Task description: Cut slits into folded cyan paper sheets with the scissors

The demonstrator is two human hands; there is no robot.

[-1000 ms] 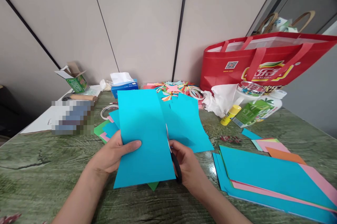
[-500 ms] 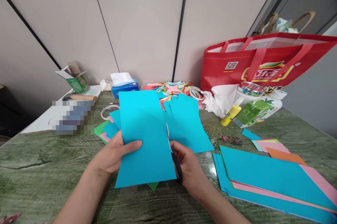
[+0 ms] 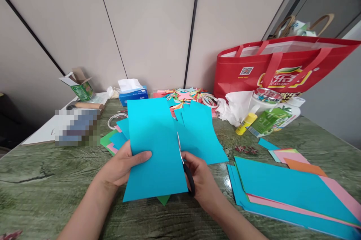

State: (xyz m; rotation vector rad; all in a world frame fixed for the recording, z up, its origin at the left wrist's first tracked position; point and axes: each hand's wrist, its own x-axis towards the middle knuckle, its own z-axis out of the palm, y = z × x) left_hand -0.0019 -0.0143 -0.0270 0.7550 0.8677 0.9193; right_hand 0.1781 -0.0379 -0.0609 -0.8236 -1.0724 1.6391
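Note:
A blue sheet of paper (image 3: 158, 135) is held up over the table in front of me. My left hand (image 3: 128, 163) grips its left edge, thumb on top and the other fingers behind. On the opposite side, my right hand (image 3: 199, 176) is closed round the black-handled scissors (image 3: 189, 180), whose blades lie at the sheet's right edge. Part of the scissors is hidden behind the paper. Cut blue pieces (image 3: 200, 131) lie on the table just beyond my right hand. Green, pink and blue papers (image 3: 111, 140) show from under the held sheet at its left.
Stacked coloured sheets (image 3: 293, 187) lie at the right, with small scraps (image 3: 290, 156) behind. A yellow glue stick (image 3: 246, 124), a green carton (image 3: 269, 121) and a red bag (image 3: 239, 71) stand back right. A tissue box (image 3: 134, 96) and tape roll (image 3: 117, 120) are at the left.
The view has shifted very slightly. Both hands, the blue sheet and the scissors keep nearly the same positions; the scissor blades show a little more at the sheet's edge.

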